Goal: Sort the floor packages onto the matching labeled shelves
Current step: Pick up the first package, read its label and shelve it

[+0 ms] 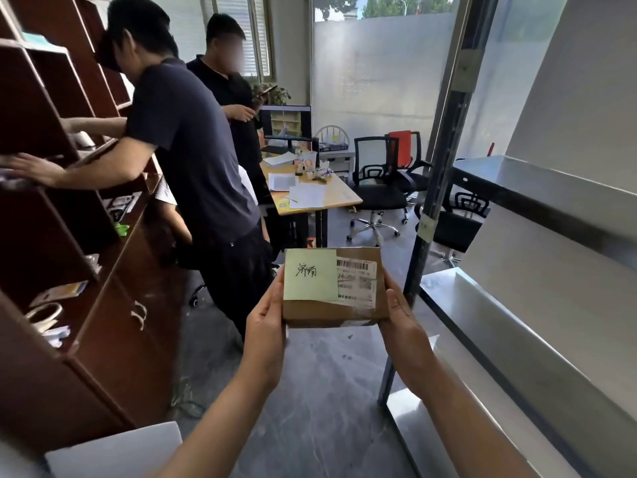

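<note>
- Gripping the left side of a small cardboard package [331, 310], the left hand [265, 334] is seen at lower centre, with the thumb laid along the top edge and the fingers curled beneath.
- The right side of the package is held by the right hand [401, 322] in the same way, thumb on top and fingers wrapped under.
- The package is held level in the air between both hands, at the lower centre of the frame, above the grey floor [310, 391] and apart from any shelf.
- A pale green sticky note [310, 276] with handwritten characters is stuck over the left part of its top. A white shipping label [356, 277] with barcodes is partly covered by it on the right.
- A metal shelving unit [517, 339] with bare steel tiers is found along the right of the frame, just beside the right forearm.
- Dark wooden shelving [51, 208] fills the left side, and small items are lodged in its compartments.
- A person in a dark T-shirt [186, 139] is seen at upper left, with both hands reaching into the wooden shelving.
- Behind, a second person [231, 88] is shown holding a phone, near a desk [331, 198] strewn with papers, a monitor [286, 120] and black office chairs [375, 188].
</note>
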The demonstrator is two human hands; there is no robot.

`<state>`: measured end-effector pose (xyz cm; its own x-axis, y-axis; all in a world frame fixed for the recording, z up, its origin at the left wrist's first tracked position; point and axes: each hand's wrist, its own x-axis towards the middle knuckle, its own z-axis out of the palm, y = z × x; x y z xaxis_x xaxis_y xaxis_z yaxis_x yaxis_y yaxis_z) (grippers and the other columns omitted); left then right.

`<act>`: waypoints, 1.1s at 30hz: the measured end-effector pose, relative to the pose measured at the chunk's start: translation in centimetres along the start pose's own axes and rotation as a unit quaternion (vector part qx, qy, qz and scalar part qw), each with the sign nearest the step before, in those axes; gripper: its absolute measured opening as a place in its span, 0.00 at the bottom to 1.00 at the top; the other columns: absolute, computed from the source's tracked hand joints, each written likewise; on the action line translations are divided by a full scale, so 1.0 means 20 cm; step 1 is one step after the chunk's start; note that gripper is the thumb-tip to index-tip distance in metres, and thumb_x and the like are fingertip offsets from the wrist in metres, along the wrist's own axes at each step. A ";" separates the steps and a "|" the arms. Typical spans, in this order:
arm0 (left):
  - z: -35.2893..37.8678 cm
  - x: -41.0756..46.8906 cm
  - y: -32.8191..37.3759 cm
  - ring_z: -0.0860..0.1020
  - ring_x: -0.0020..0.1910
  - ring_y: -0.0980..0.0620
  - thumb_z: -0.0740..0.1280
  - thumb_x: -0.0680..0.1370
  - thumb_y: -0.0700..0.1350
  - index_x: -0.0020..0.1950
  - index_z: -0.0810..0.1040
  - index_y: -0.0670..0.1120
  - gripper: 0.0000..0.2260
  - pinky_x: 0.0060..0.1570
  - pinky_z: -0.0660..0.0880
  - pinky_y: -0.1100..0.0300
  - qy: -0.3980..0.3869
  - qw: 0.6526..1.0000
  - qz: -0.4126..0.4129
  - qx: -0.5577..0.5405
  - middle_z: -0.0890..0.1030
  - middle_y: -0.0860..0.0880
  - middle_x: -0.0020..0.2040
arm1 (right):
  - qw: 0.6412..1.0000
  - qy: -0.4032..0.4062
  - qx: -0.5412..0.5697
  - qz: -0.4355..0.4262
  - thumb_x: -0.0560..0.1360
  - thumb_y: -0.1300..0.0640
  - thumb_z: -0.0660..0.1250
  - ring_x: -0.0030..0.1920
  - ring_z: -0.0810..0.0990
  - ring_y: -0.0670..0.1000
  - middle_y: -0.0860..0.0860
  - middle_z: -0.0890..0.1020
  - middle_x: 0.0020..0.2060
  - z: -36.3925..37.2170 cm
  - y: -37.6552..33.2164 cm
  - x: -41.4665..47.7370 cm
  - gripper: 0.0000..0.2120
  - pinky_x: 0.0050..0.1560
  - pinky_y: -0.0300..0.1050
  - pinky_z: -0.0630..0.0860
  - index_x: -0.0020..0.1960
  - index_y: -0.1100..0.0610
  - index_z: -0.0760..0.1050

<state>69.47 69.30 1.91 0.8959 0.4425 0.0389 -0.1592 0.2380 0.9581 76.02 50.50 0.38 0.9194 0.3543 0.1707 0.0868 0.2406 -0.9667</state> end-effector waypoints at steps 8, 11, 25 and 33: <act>0.02 0.19 -0.10 0.75 0.69 0.37 0.59 0.84 0.52 0.71 0.76 0.55 0.17 0.70 0.66 0.32 -0.002 1.000 -0.004 -0.009 0.81 0.46 0.67 | 1.000 0.014 0.008 0.017 0.86 0.53 0.48 0.72 0.73 0.50 0.49 0.75 0.71 -0.06 0.10 0.17 0.21 0.76 0.55 0.64 0.77 0.45 0.64; 0.01 0.29 -0.13 0.76 0.69 0.41 0.58 0.85 0.49 0.72 0.76 0.53 0.16 0.71 0.69 0.39 -0.003 1.000 -0.006 -0.028 0.81 0.47 0.66 | 1.000 0.019 0.000 0.025 0.86 0.53 0.48 0.72 0.73 0.49 0.48 0.75 0.71 -0.04 0.13 0.25 0.21 0.76 0.53 0.64 0.77 0.45 0.63; -0.14 0.99 -0.12 0.79 0.65 0.52 0.56 0.86 0.47 0.73 0.75 0.50 0.17 0.59 0.78 0.61 -0.101 0.993 -0.026 -0.048 0.82 0.49 0.66 | 0.995 0.099 -0.022 0.023 0.86 0.53 0.49 0.69 0.75 0.49 0.48 0.77 0.69 0.18 0.23 0.74 0.20 0.75 0.56 0.65 0.76 0.45 0.64; -0.24 1.31 -0.13 0.78 0.67 0.51 0.60 0.80 0.55 0.71 0.76 0.53 0.20 0.67 0.72 0.53 -0.155 0.986 -0.049 -0.031 0.83 0.51 0.64 | 0.986 0.163 -0.036 0.027 0.86 0.55 0.49 0.67 0.78 0.50 0.49 0.80 0.65 0.32 0.30 0.92 0.19 0.73 0.56 0.67 0.75 0.44 0.65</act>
<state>91.39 84.49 -1.01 0.9906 0.1307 0.0414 -0.0821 0.3236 0.9426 90.98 64.23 -1.12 0.9968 0.0526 0.0595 0.0504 0.1597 -0.9859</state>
